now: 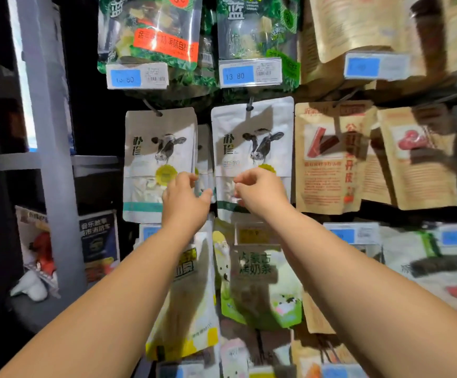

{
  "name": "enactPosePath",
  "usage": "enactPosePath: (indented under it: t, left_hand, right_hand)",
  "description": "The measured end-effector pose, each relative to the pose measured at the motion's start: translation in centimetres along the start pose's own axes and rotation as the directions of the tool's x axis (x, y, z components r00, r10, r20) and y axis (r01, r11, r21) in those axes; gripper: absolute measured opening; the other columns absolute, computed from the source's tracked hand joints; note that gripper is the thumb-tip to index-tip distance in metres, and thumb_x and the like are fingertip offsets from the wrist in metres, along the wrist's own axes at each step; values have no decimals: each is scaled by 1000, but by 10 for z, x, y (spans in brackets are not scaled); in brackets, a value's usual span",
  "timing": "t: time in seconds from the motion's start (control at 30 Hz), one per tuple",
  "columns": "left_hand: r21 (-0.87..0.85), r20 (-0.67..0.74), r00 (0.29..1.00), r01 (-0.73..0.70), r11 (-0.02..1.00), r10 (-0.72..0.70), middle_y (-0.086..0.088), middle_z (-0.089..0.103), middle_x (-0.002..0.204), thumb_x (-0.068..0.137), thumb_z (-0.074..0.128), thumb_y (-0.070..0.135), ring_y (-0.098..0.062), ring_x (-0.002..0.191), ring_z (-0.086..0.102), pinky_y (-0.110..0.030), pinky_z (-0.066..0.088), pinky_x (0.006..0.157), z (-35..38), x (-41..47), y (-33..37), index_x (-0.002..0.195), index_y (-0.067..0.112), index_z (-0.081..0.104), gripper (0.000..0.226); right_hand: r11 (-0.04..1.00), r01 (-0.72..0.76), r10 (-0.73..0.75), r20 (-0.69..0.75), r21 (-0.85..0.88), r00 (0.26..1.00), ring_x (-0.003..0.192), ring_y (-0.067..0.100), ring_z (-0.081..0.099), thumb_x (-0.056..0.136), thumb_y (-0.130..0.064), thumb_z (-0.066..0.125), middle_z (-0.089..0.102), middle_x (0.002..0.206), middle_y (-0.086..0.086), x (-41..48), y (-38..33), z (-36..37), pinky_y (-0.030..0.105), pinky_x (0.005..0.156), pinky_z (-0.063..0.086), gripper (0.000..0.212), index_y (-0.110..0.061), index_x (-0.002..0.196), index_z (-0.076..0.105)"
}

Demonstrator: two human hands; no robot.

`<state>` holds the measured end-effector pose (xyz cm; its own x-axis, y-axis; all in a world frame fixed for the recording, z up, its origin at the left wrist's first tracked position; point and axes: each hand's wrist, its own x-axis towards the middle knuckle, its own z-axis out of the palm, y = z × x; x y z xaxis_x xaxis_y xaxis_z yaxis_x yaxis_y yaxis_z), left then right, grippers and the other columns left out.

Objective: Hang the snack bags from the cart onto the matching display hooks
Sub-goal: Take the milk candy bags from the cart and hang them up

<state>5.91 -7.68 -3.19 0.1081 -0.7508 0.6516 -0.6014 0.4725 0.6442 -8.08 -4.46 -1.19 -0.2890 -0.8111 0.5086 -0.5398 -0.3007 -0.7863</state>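
Right hand [260, 192] curls loosely, empty; left hand [186, 196] maybe pinches a cow bag [157, 151], unclear. Hanging looks nearly done; next, fetch another bag.

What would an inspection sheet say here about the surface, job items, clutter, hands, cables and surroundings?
Surface: no table; a wall of hooks hung with bags.
Job's things: left cow bag and right cow bag hang on hooks, another bag showing between them; cart not in view.
Clutter: nothing seen.
Hands: left hand and right hand are up in front of the cow bags, fingers curled near their inner edges; a grip cannot be told.
Cables: nothing seen.
Surroundings: green bags above, brown bags right, blue price tags, grey post, toy boxes left.
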Motion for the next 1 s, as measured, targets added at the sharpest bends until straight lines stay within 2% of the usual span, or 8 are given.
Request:
enactPosePath:
  t: [0.17,0.33,0.43,0.6,0.67,0.77,0.93,1.0]
  left_hand:
    - [-87,119,986,-104,991,114,-2,52,120,91,60,31,-25,118,45,-38,39,100,45,-39,38,122,18,51,34]
    - [-196,259,934,-198,960,246,5,54,95,90,61,26,-20,95,52,-26,33,76,94,-86,95,109,21,56,21]
    - [-262,370,869,-243,934,329,5,56,93,90,61,26,-17,87,51,-26,35,73,130,-130,138,109,21,59,19]
    - [-352,557,711,-265,898,428,4,58,88,88,62,27,-25,94,61,-36,49,85,208,-217,220,103,22,60,15]
    - [-379,604,651,-272,884,460,3,60,87,88,62,27,-27,90,62,-40,50,83,240,-257,254,97,21,59,12]
    - [-371,693,543,-298,880,475,1,61,92,90,62,33,-26,92,61,-40,51,82,293,-322,307,103,17,59,21]
    - [-381,845,252,-332,863,471,-6,62,125,94,55,40,-30,116,56,-36,46,95,376,-448,387,124,22,56,35]
    - [-361,891,134,-372,855,435,-4,57,133,95,52,44,-30,124,50,-36,40,96,401,-505,411,129,28,54,37]
  right_hand:
    - [996,-37,23,-167,-83,986,85,23,70,78,-23,58,71,83,-6,-34,31,-59,47,79,58,12,-29,68,61]
    - [968,-156,82,-342,-197,936,86,17,69,85,-23,59,71,91,-7,-72,73,-144,37,81,57,9,-29,79,63]
    - [927,-285,158,-435,-244,887,89,19,67,86,-22,57,71,93,-5,-98,110,-202,35,78,55,12,-29,77,59]
    - [816,-483,254,-555,-316,792,89,23,62,89,-22,56,67,95,-2,-150,170,-312,30,74,48,9,-28,83,58]
    - [761,-559,296,-591,-330,750,86,22,60,89,-23,56,65,91,-1,-175,198,-360,30,71,45,6,-26,85,59]
    - [670,-663,354,-640,-336,682,91,26,62,90,-29,56,67,96,2,-219,243,-438,32,73,47,6,-25,89,61]
    - [459,-804,497,-641,-378,585,87,26,59,92,-30,57,66,101,5,-317,320,-571,31,72,45,6,-24,91,56]
    - [326,-851,569,-633,-412,525,96,29,61,91,-30,59,64,107,6,-361,355,-615,33,77,47,13,-23,101,57]
